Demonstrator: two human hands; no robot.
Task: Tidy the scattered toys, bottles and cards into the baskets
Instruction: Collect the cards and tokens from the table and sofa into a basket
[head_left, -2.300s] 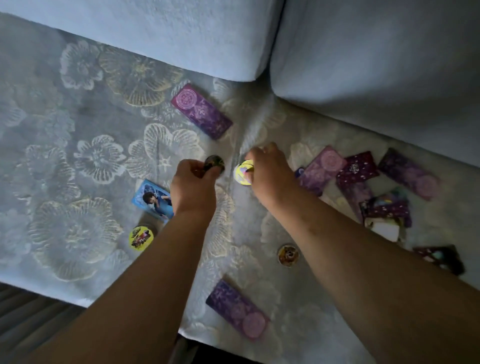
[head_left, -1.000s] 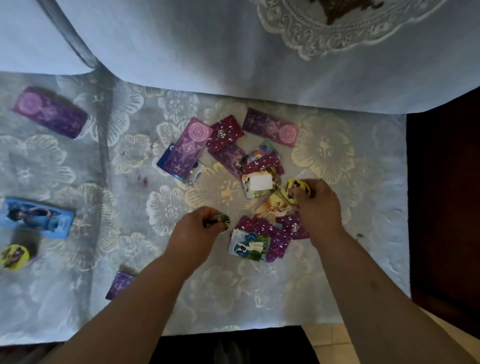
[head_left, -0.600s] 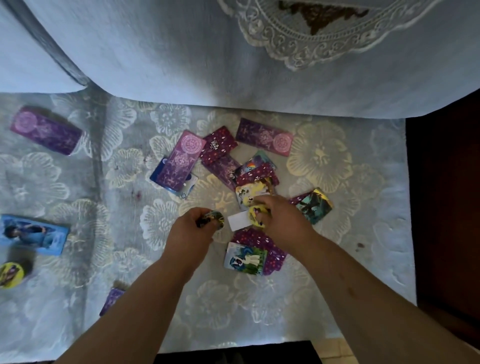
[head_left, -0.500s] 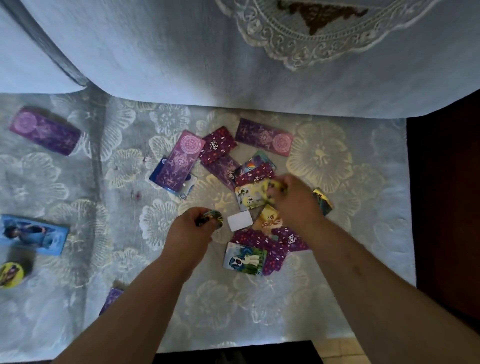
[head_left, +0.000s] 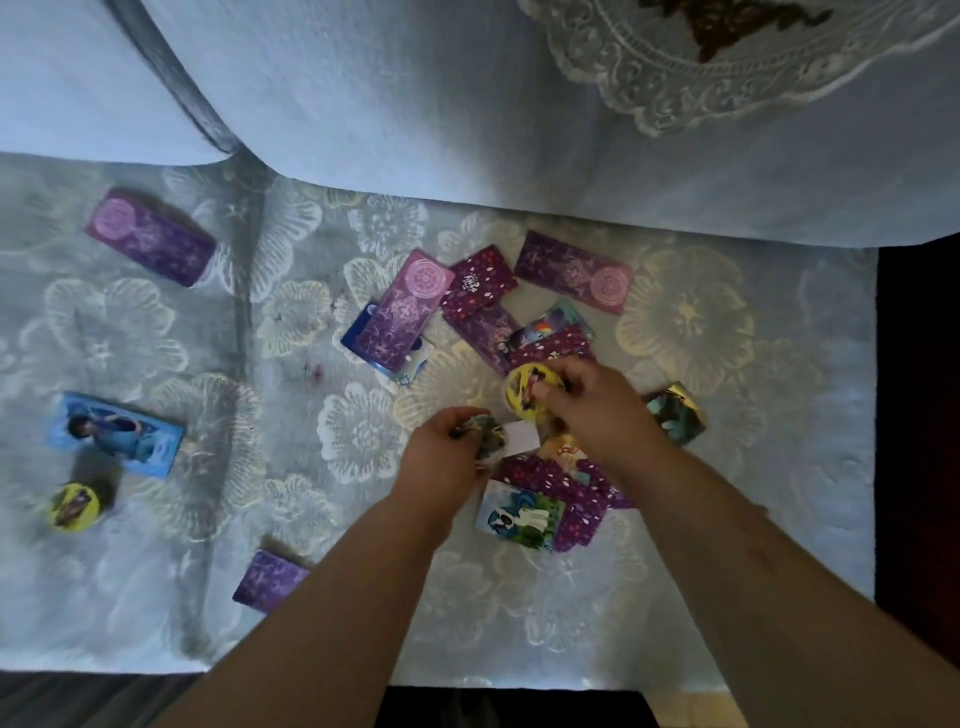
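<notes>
The fingers (head_left: 460, 422) of the left hand (head_left: 441, 457) are curled round a dark disc (head_left: 488, 440) and hold it just above the floral cover (head_left: 156, 332). The fingers (head_left: 569, 378) of the right hand (head_left: 597, 415) pinch a yellow disc (head_left: 522, 397) by its edge. I read both hands as loaded, one round piece each, and they are close together over the card pile (head_left: 545, 483).

Status of the task, as I judge it from this view:

1. Collected: two discs only, both in the hands. No basket is in view, so I cannot confirm that anything has been put away.
2. Not yet collected, centre: the card pile, with a picture card (head_left: 519, 514) at its near edge, a small white card (head_left: 523, 435) between the two hands, and a greenish card (head_left: 675, 418) just right of the right wrist. Several purple cards overlap behind the hands, one long purple card (head_left: 574, 270) lying farthest back.
3. Not yet collected, left side: a second yellow disc (head_left: 75, 506), a blue card (head_left: 117, 434) near it, a purple card (head_left: 150, 236) well apart at the back, and another purple card (head_left: 270, 579) partly hidden by the left forearm.
4. No bottles or other toys are visible here.

I rate the task as at an early stage; most cards remain on the cover.
</notes>
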